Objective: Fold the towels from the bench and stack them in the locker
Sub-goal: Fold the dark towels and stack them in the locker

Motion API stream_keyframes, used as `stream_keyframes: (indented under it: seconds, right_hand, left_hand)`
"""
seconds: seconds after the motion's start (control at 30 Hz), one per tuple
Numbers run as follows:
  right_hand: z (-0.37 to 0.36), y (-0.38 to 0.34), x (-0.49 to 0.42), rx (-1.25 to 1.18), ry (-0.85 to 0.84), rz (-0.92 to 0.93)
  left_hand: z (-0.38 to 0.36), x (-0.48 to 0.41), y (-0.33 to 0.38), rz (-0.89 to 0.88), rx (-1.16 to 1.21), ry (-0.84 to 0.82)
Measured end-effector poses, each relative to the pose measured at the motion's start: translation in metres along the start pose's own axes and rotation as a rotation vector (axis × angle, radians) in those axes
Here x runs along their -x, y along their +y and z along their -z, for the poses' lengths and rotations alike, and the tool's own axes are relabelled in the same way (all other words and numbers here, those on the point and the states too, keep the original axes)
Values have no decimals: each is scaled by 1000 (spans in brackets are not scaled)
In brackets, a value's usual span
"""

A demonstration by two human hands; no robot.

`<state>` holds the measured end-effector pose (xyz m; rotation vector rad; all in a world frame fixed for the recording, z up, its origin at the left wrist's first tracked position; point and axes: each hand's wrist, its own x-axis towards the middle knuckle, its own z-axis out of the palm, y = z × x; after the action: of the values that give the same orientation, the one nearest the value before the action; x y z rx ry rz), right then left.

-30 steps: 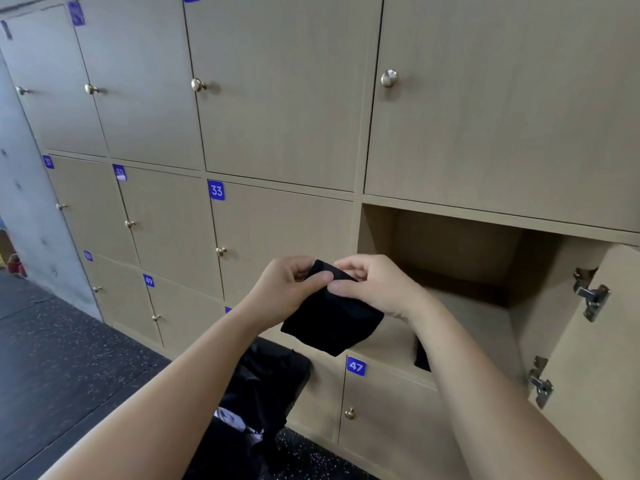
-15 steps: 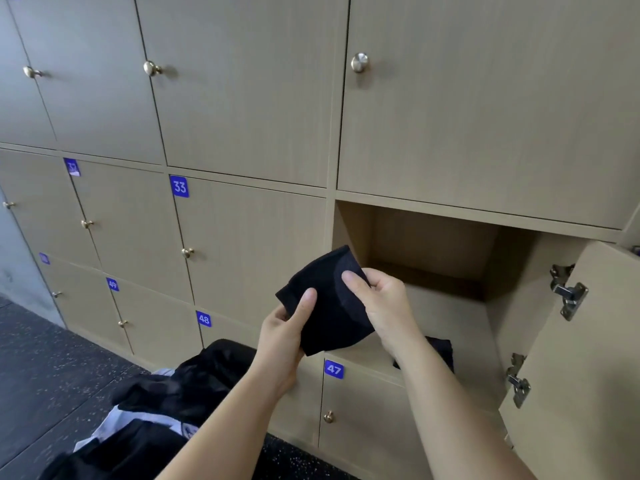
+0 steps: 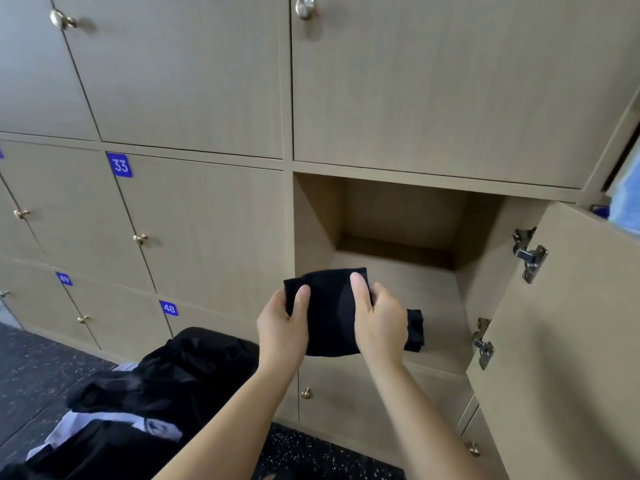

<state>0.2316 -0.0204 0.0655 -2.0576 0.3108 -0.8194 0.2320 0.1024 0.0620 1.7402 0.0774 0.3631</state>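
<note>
Left grip: the left grip [image 3: 282, 327] holds the left edge of the folded black towel [image 3: 329, 313]. The thumb [image 3: 304, 294] lies flat on top and the fingers are hidden beneath the cloth.
Right grip: the right grip [image 3: 379, 323] holds the towel's right side. Its thumb [image 3: 358, 285] is pressed on the top face and its fingers are curled under.
Towel in hand: it is a compact dark rectangle, held roughly level between both grips. It sits at the front left corner of the open locker [image 3: 433, 289], across the front edge of the locker floor. Whether it touches that floor cannot be told.
Second towel: another dark folded piece [image 3: 415, 329] lies on the locker floor near the front edge. It is just to the right of the right grip and partly hidden behind it.
Locker: the compartment is bare wood inside. Its door [image 3: 571, 341] is swung out to the right, and two metal hinges [image 3: 528, 254] show on the door's inner face.
Neighbours: the closed doors have brass knobs. Blue number tags read 33 [image 3: 120, 165] and 48 [image 3: 169, 308].
Waiting pile: a heap of black cloth [image 3: 180, 375] with a pale piece [image 3: 104, 420] in it sits at the lower left, well apart from the locker opening. What carries the heap is hidden.
Floor: dark speckled flooring [image 3: 34, 368] runs along the base of the lockers.
</note>
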Motion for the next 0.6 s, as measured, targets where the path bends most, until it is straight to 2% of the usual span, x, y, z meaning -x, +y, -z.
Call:
stream_keyframes:
  seconds: [0.13,0.3,0.43,0.6]
  right_hand:
    - [4,24,-1,27,25,-9]
    - [8,52,1,126,21,-135]
    - [14,81,5,84,-98,-227]
    - [22,130,11,-84,-326,-459]
  left_hand:
    - [-11,-2,-9,-22,-66,9]
    - [-31,-6,-30,28,-161,-76]
    - [-44,-3,-51,185,-201,-235]
    - [-56,-1,-74,482,-31,-383]
